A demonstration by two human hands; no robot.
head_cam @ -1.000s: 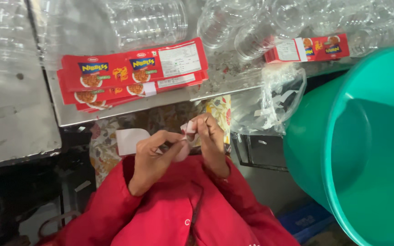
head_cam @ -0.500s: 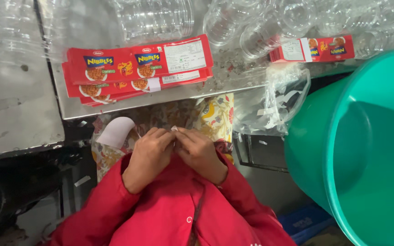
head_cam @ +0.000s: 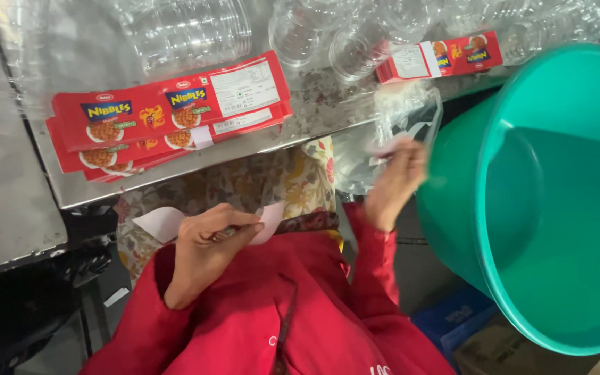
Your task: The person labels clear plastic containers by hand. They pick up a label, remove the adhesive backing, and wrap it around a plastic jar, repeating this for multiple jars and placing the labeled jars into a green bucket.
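Holding a small pale paper slip low over the lap, the left hand has its fingers curled shut on it, the slip poking out past the fingertips toward the patterned cloth on the knees. The right hand is raised and blurred just beside the rim of the green plastic tub; its fingers look pinched on something thin and pale, but the blur hides what it is and whether the grip is firm. A crumpled clear plastic bag hangs off the worktop edge right above that hand.

Room is tight — the worktop's front edge runs just above both hands, with a stack of flat red snack cartons lying along it and clear plastic bottles behind. A smaller red carton stack sits farther right. The tub fills the right side, close against the right hand.

Half a second ago both hands were pressed together over the lap; now they are well apart — the right has swung up toward the tub while the left stayed low.
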